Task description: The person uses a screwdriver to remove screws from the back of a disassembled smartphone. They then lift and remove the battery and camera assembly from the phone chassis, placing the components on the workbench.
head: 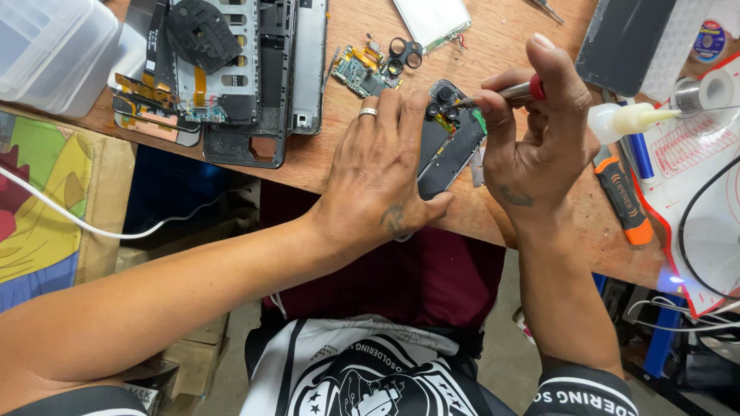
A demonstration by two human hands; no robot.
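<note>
An opened black phone point(447, 146) lies on the wooden table point(339, 166), its camera lenses and circuit board showing. My left hand point(381, 166), a ring on one finger, lies flat over the phone's left side and holds it down. My right hand point(532, 131) grips a small screwdriver point(512, 92) with a metal shaft and red collar. The screwdriver's tip touches the phone's upper end beside the camera lenses.
Several stripped phone frames point(239, 69) lie at the back left beside a clear plastic box point(46, 46). A loose circuit board point(362, 71) and lens ring point(405, 52) sit behind the phone. A glue bottle point(628, 119), orange-handled tool point(623, 202), tape roll point(717, 88) and white mat point(694, 177) lie right.
</note>
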